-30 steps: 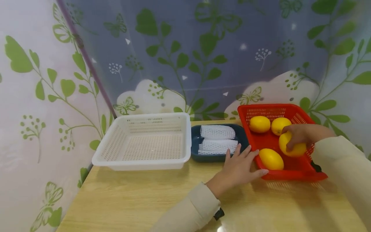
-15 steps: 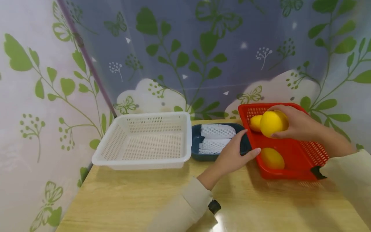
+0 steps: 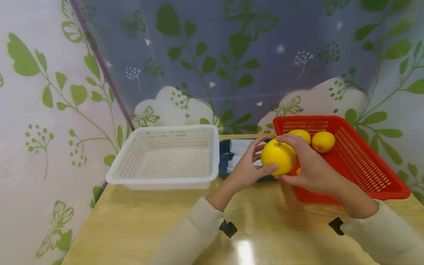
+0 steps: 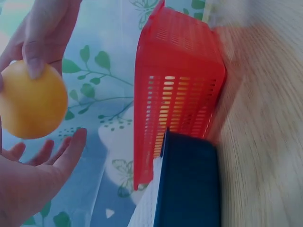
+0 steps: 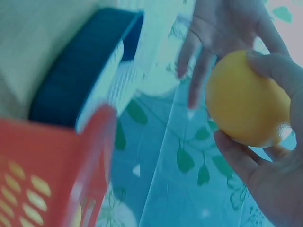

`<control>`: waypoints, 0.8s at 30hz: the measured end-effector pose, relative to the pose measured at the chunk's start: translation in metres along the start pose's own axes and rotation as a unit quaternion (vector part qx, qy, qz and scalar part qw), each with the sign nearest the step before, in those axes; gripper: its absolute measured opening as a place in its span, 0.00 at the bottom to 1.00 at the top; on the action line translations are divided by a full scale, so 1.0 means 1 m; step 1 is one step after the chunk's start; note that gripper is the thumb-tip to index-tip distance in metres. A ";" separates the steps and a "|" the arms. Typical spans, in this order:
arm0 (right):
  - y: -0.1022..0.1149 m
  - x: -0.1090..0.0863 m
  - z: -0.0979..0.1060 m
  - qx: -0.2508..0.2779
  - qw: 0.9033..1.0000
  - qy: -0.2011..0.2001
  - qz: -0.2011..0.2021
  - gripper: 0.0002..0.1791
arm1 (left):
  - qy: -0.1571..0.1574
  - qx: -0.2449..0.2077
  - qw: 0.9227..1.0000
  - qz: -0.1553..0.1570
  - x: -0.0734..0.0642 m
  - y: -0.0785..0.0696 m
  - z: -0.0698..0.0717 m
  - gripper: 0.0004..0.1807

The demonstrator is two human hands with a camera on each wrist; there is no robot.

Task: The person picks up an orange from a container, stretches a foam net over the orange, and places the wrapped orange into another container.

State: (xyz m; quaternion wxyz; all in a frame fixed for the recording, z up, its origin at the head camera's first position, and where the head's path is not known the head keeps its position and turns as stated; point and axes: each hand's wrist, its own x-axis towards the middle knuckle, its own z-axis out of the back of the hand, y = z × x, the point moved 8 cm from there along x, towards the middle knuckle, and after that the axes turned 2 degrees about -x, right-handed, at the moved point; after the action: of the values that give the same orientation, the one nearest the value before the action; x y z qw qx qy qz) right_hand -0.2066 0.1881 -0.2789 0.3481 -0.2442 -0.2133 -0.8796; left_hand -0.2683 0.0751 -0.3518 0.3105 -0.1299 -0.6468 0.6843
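A large yellow lemon (image 3: 279, 157) is held up between thumb and fingers of my right hand (image 3: 313, 167), in front of the red basket's left side. My left hand (image 3: 246, 165) is raised at the lemon's left, its fingers spread and loosely bent; its thumb overlaps the fruit in the head view. The left wrist view shows a gap between the left fingers and the lemon (image 4: 34, 100). In the red basket (image 3: 364, 162) lie a lemon (image 3: 323, 142), another lemon (image 3: 300, 135) beside it, and one mostly hidden behind my right hand.
A dark blue tray (image 3: 224, 156) with white foam net sleeves (image 3: 239, 146) stands between the baskets, partly covered by my left hand. The white plastic basket (image 3: 162, 184) stands at its left. All rest on the wooden table (image 3: 139, 224) before a patterned curtain.
My right hand has picked the lemon up out of the red basket and brought it left. My left hand has left the basket's rim and risen beside the lemon.
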 end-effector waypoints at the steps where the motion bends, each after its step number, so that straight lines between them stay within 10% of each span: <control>1: 0.003 0.000 -0.004 0.003 1.000 -0.001 0.004 0.55 | 0.001 0.007 1.000 -0.001 -0.003 0.000 0.004 0.38; 8: 0.012 -0.007 -0.039 0.061 0.997 0.000 -0.055 0.57 | 0.002 0.033 0.999 0.032 -0.030 0.012 0.027 0.34; 16: -0.006 -0.028 -0.085 0.269 0.923 0.062 -0.266 0.46 | 0.016 -0.024 0.999 0.046 -0.058 0.030 0.037 0.34; 24: -0.004 -0.029 -0.105 0.293 0.904 0.084 -0.299 0.43 | 0.044 -0.029 0.997 0.049 -0.069 0.036 0.042 0.37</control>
State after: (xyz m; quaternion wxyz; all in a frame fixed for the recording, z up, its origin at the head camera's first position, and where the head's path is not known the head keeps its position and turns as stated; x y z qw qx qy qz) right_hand -0.2201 0.1481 -0.3792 0.1411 0.0189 -0.4942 -0.8576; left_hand -0.2487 0.0018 -0.3966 0.3008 -0.2001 -0.6451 0.6733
